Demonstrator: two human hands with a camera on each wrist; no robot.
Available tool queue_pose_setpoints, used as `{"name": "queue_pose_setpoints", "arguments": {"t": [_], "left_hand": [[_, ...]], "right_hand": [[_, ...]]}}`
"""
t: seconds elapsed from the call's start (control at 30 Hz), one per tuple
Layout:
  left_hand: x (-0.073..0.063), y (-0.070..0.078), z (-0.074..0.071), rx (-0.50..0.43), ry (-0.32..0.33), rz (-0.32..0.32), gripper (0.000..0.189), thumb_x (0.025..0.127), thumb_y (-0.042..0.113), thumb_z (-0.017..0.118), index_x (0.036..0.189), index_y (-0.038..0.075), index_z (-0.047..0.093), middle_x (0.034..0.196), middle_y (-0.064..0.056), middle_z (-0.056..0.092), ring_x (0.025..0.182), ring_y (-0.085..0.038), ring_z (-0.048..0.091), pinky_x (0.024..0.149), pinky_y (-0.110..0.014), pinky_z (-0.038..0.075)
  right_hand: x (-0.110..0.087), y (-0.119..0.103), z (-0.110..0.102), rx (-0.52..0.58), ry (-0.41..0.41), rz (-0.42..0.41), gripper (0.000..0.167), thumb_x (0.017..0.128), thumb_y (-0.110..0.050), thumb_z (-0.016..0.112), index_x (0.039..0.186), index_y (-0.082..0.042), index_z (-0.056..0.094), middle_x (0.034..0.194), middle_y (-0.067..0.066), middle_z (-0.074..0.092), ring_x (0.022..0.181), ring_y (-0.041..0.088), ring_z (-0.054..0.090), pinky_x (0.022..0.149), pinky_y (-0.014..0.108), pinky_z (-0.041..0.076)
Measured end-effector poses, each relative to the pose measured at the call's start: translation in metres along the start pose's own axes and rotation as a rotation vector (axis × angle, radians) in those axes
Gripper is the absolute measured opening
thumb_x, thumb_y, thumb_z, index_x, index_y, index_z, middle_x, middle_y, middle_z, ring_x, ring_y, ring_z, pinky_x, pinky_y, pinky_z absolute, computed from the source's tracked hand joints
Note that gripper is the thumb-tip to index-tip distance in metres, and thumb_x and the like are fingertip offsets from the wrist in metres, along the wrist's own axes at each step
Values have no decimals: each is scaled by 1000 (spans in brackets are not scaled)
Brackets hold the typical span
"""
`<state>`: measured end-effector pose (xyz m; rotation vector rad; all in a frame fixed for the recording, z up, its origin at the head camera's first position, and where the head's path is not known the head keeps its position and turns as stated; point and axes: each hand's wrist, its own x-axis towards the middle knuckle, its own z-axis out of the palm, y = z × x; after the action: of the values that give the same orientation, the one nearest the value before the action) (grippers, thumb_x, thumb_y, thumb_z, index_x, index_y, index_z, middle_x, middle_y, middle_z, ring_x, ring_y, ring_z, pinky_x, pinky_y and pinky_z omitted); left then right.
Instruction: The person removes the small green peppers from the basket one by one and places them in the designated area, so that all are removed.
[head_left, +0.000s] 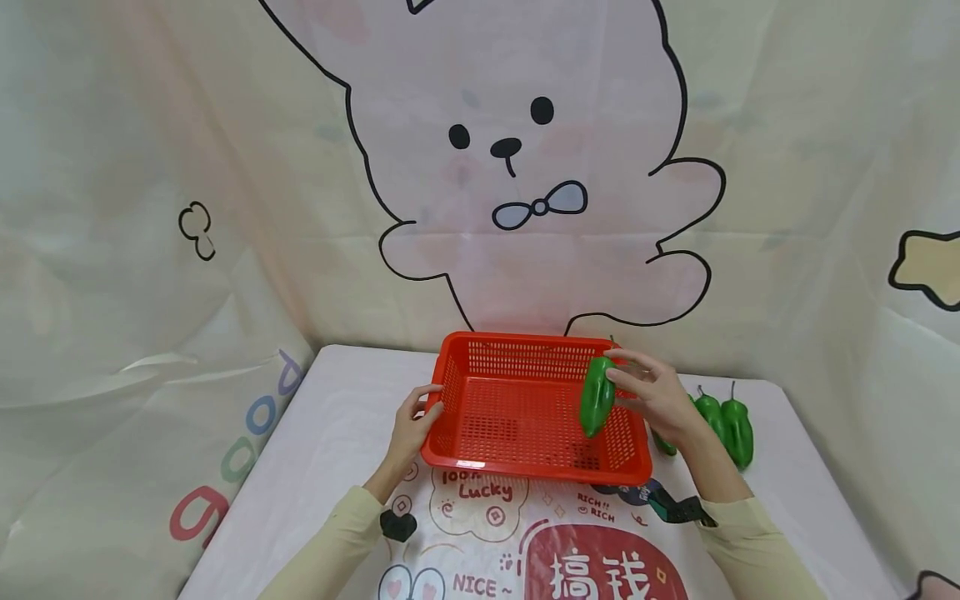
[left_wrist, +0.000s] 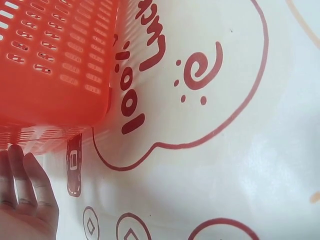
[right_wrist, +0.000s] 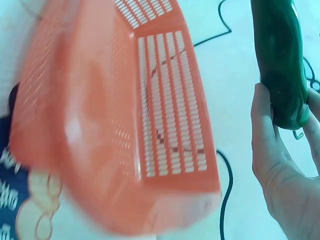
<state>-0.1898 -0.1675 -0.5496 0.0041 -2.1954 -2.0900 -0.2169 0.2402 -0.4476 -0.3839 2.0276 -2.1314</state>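
Observation:
A red slotted plastic basket (head_left: 517,473) sits on the table, with bare floor showing inside. At its left side my left hand (head_left: 408,423) touches the rim. The left wrist view shows that hand's fingers (left_wrist: 37,185) fairly straight against the basket's outer wall (left_wrist: 55,107). Above the basket's right end, my right hand (head_left: 658,396) pinches a glossy green pepper (head_left: 597,400) between thumb and fingers. The pepper (right_wrist: 280,55) is held near its stem end, its tip slanting down over the basket. In the right wrist view the basket (right_wrist: 172,110) stands beside it.
More green peppers (head_left: 737,429) lie on the table to the right of the basket, partly hidden by my right hand and forearm. A printed cloth (head_left: 480,533) covers the table. A curtain with a cartoon animal (head_left: 525,275) hangs behind it.

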Motion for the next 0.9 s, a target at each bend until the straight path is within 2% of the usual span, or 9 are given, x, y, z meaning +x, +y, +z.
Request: {"name": "queue_pose_setpoints", "arguments": {"t": [0.3,0.5,0.73,0.9], "left_hand": [[0,2,1,9,3,-15,32,102,8,63,134,12,61,106,-18,58,92,-48,63,74,-53,60],[-1,2,1,18,2,-14,32,103,7,61,135,11,60,109,-20,58,93,-47,63,74,-52,60],[-3,3,1,7,-7,-14,33,102,8,61,135,11,59,107,-20,58,94,-51,63,76,-55,59],[-4,5,1,-1,-6,-13,32,103,8,61,135,10,59,107,-20,57,95,-51,63,76,-55,59]], "right_hand": [[-32,8,-33,16,42,25,40,104,-10,60,142,0,53,112,2,70,96,16,69,80,35,60],[-51,17,-53,51,81,23,37,103,-6,59,141,-4,57,113,2,70,95,17,69,79,35,60],[-74,24,-75,-24,144,30,35,103,-7,60,138,-11,62,113,-5,69,93,12,68,76,31,60],[-85,25,-91,-19,165,25,36,103,-5,60,139,-7,62,115,-6,68,94,10,68,75,31,60]]}}
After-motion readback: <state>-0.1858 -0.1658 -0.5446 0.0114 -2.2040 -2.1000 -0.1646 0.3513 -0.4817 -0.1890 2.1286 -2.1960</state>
